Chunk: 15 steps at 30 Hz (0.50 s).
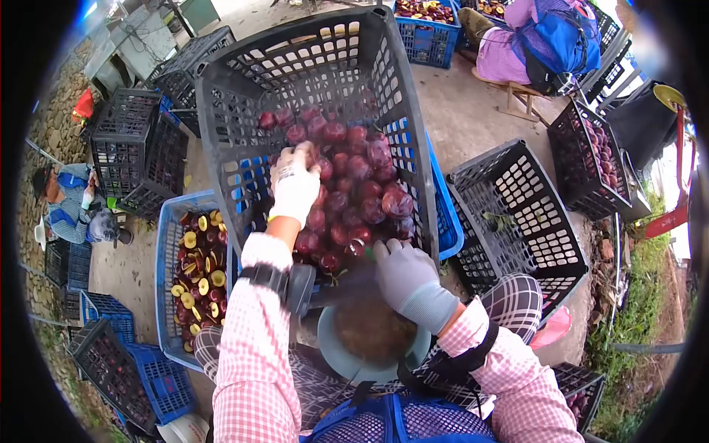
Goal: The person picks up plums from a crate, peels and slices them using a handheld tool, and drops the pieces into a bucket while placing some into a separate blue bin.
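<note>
A large black crate (402,81) tilts toward me on a blue crate, with dark red plums (360,168) heaped in its near part. In a white glove, my left hand (295,181) reaches over the plums at their left side, fingers bent against them; whether it grips one cannot be made out. My right hand (410,277), gloved in grey, is closed at the crate's near edge, with something small and green at its fingertips. Below it, between my knees, stands a light blue bucket (331,353) with murky brown contents.
Left of me is a blue crate (164,295) of halved plums. On the right stands a black crate (480,255) with a few leaves, and behind it a crate of plums (587,159). One person (509,55) sits at the upper right, another (70,203) at the far left.
</note>
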{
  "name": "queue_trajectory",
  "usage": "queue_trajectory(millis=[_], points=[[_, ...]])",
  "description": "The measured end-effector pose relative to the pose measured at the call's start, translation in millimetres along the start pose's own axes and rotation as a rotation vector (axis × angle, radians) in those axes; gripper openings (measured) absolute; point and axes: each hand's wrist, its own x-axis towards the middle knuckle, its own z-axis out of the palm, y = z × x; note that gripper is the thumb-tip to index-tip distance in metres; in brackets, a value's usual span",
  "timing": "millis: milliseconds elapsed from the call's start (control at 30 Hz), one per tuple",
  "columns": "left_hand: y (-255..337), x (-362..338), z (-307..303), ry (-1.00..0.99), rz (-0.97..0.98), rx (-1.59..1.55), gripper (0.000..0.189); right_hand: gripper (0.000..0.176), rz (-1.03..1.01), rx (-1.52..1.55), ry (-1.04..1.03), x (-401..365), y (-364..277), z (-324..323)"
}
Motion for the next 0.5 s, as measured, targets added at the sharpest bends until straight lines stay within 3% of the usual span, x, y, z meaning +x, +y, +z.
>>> queue_trajectory(millis=[33, 100, 167, 233, 300, 433, 500], points=[[2.2, -5.4, -4.6, -0.004, 0.001, 0.006, 0.046, 0.028, 0.001, 0.007, -0.001, 3.0, 2.0, 0.6], [1.5, -32.7, -13.6, 0.045, -0.082, -0.958, 0.038, 0.026, -0.016, -0.002, 0.028, 6.3, 4.2, 3.3], [5.9, -79.1, -40.7, -0.185, -0.297, -1.929, 0.033, 0.025, -0.048, -0.029, 0.046, 10.9, 4.6, 6.2], [15.3, -131.1, -68.4, -0.209, -0.458, -2.205, 0.040, 0.024, -0.087, -0.061, 0.070, 14.1, 3.1, 5.9], [12.6, -175.9, -72.4, -0.005, -0.444, -1.959, 0.040, 0.023, -0.220, 0.027, 0.264, 14.7, -1.4, 5.1], [-9.8, -232.7, -81.7, 0.106, -0.511, -1.954, 0.035, 0.026, -0.287, 0.198, 0.198, 14.6, -42.6, 10.3], [-18.8, -247.6, -91.5, 0.068, -0.593, -2.087, 0.045, 0.030, -0.376, 0.164, 0.214, 23.5, -72.2, 25.6]])
